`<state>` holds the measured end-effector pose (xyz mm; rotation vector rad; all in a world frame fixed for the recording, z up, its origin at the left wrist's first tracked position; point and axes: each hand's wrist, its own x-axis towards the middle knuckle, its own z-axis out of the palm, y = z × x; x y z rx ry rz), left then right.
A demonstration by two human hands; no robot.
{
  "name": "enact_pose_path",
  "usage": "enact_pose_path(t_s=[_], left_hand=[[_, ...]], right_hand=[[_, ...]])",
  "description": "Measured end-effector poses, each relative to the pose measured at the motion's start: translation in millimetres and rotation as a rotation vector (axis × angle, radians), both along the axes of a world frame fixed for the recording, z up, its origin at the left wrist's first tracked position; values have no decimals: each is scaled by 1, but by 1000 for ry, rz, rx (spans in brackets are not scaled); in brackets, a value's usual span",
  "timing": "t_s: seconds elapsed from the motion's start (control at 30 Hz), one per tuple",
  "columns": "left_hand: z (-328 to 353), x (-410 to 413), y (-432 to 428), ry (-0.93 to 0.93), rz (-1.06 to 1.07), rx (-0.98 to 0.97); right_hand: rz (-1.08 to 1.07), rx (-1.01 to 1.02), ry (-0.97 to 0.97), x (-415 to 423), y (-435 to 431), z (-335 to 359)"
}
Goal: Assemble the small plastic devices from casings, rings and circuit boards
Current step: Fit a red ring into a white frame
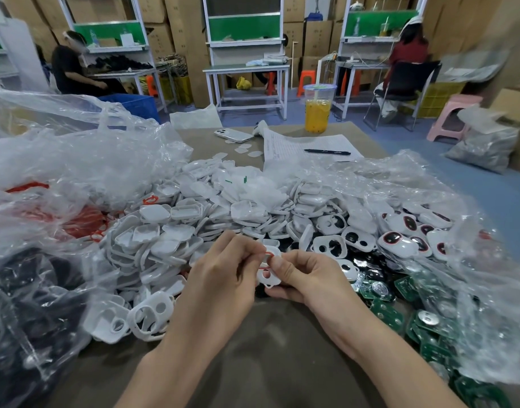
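Head view, the only one: both hands meet just above the near edge of the brown cloth-covered worktop (270,348), in front of a large heap of white rounded-square plastic casings (200,219). The right hand (304,278) is clamped on one white plastic casing with cut-out holes (269,275), fingers under it and thumb pressing on its face. The left hand (223,269) has its fingertips pinched together on a thin red rubber ring (267,254), which lies against the casing's upper edge.

The step in hand looks like seating the ring into the casing. To do it well, I judge the right hand should keep the casing steady while the left works the ring round the rim a little at a time, pressing each stretch down before going on, so it neither twists nor springs out.

The held casing stands tilted, its open face turned toward the camera and slightly left; its long axis runs roughly from near to far, the round hole at the near end.

Green round-contact circuit boards (379,290) lie just right of the hands, and loose red rings in a clear plastic bag (85,219) lie well to the left.
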<state>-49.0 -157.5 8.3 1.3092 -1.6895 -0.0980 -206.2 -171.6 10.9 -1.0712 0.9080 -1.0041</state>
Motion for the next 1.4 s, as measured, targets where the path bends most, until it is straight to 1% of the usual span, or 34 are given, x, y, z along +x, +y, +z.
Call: enact_pose_path(t_s=[0.17,0.23,0.3,0.37,0.43,0.47,0.6,0.63,0.73,0.8,0.9,1.07,1.27,1.4], left_hand=[[-4,-4,-1,93,0,-18],[-5,-7,-1,205,-7,-6],[-3,-10,-1,388,-42,80],[0,-11,-2,545,-86,210],[3,-9,-3,642,-148,313],[4,-7,-3,658,-174,332],[4,-3,-1,613,-192,317],[4,-2,0,578,-198,318],[4,0,0,337,-203,253],[4,0,0,274,-195,210],[2,1,-1,213,-186,151],[-1,3,-3,149,-174,131],[-4,8,-5,40,-176,100],[-5,8,-6,6,-163,74]], right_hand=[[-20,8,-32,1,1,1],[-28,26,-66,0,0,2],[-24,38,-93,-1,-1,3],[-24,51,-108,-2,-2,4],[-34,56,-95,-3,-2,5],[-40,54,-81,-3,-2,5],[-37,47,-76,-3,-1,5],[-33,49,-91,-3,-1,6],[6,92,-177,-6,-3,9],[43,124,-225,-8,-4,10],[76,151,-236,-10,-5,10],[75,135,-175,-13,-6,8],[15,41,-20,-12,-6,5],[10,44,-20,-11,-5,5]])
